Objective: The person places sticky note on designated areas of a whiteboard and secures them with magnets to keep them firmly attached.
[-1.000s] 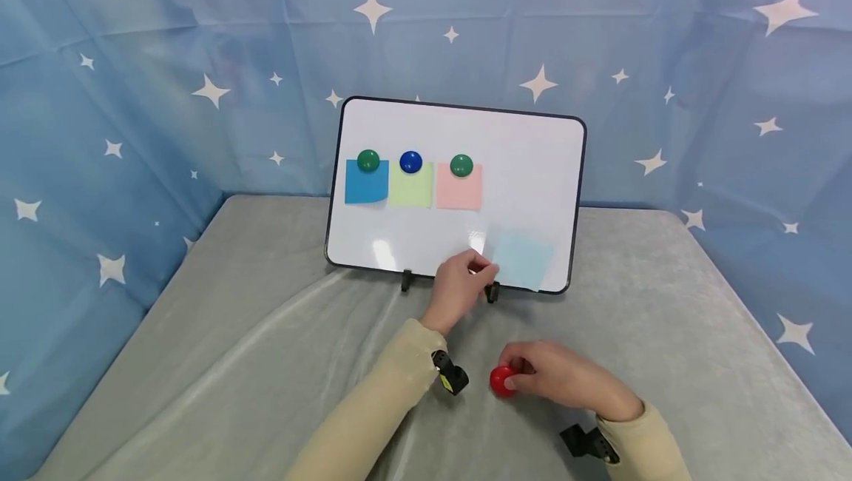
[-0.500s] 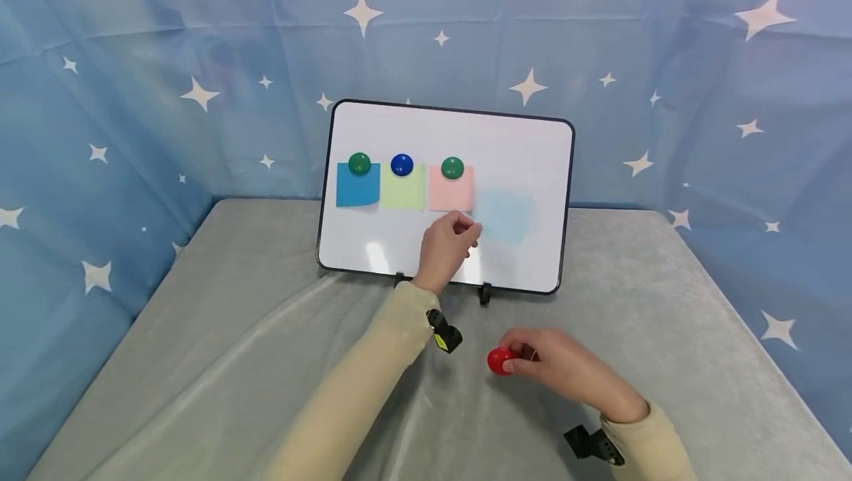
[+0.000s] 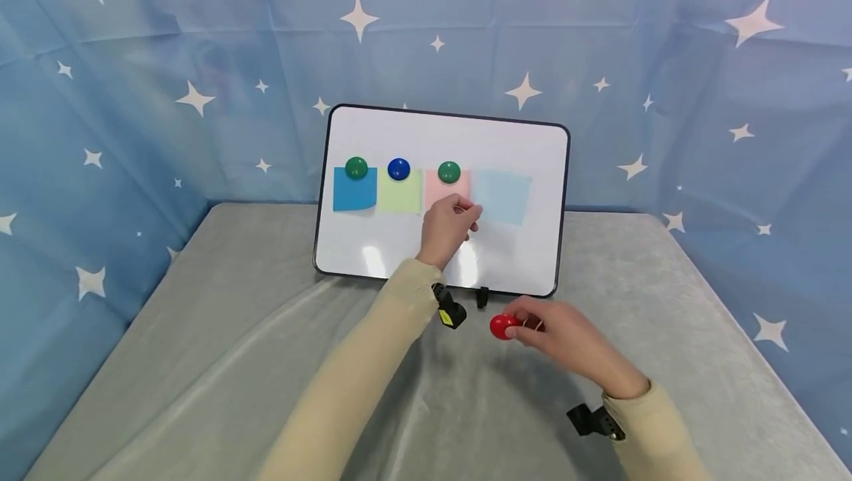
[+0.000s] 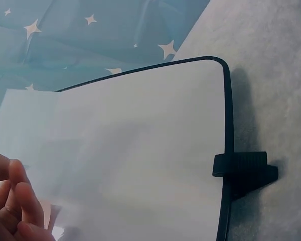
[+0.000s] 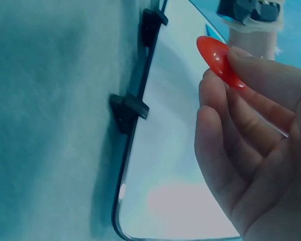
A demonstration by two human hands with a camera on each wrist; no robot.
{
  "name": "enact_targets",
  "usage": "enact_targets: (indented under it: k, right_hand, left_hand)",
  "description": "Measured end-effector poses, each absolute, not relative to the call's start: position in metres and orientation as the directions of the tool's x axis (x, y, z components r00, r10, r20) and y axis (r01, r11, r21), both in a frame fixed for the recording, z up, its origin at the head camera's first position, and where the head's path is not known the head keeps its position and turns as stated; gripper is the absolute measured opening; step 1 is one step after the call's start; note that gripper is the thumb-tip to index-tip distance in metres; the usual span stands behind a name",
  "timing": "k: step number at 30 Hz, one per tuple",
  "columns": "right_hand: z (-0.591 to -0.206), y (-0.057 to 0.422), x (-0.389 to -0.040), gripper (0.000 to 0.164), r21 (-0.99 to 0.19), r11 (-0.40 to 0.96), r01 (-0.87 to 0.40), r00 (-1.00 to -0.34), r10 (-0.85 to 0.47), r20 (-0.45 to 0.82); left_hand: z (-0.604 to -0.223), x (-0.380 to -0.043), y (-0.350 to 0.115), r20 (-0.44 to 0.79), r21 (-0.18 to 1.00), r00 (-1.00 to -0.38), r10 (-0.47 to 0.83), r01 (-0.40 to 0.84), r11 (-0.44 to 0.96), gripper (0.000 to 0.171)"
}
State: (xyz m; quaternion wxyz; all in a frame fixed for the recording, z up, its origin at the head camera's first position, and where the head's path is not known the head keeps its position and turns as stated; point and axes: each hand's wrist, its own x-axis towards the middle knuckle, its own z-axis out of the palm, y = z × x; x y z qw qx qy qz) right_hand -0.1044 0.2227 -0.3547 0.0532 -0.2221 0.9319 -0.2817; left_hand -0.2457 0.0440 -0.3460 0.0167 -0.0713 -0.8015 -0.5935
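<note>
My left hand (image 3: pixel 449 228) pinches a pale blue sticky note (image 3: pixel 504 198) by its lower left edge, in front of the whiteboard (image 3: pixel 512 259). Whether the note touches the board I cannot tell. In the left wrist view the same note (image 4: pixel 30 118) spreads up past the fingertips. Lower right, my right hand (image 3: pixel 566 333) holds a round red magnet (image 3: pixel 503 326) between thumb and fingers above the table; the right wrist view shows the magnet (image 5: pixel 218 57) edge-on. A pink note (image 3: pixel 438 186) under a green magnet (image 3: pixel 449 172) is partly covered by my left hand.
Left of the pink note hang a blue note (image 3: pixel 355 192) under a green magnet (image 3: pixel 356 168) and a light green note (image 3: pixel 399 196) under a blue magnet (image 3: pixel 399 169). Black stand clips (image 5: pixel 128 110) hold the board's lower edge on the grey cloth-covered table (image 3: pixel 200 355).
My left hand has carried the pale blue note up from the board's lower right to beside the pink note. My right hand has risen toward the board with the red magnet.
</note>
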Motion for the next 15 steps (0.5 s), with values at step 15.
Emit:
enact_targets:
  k: [15]
  right_hand:
    - [-0.354, 0.233, -0.105, 0.019, -0.569, 0.757, -0.321, -0.927, -0.374, 0.026]
  left_hand:
    - [-0.350, -0.259, 0.050, 0.085, 0.940, -0.995, 0.053, 0.097, 0.327, 0.016]
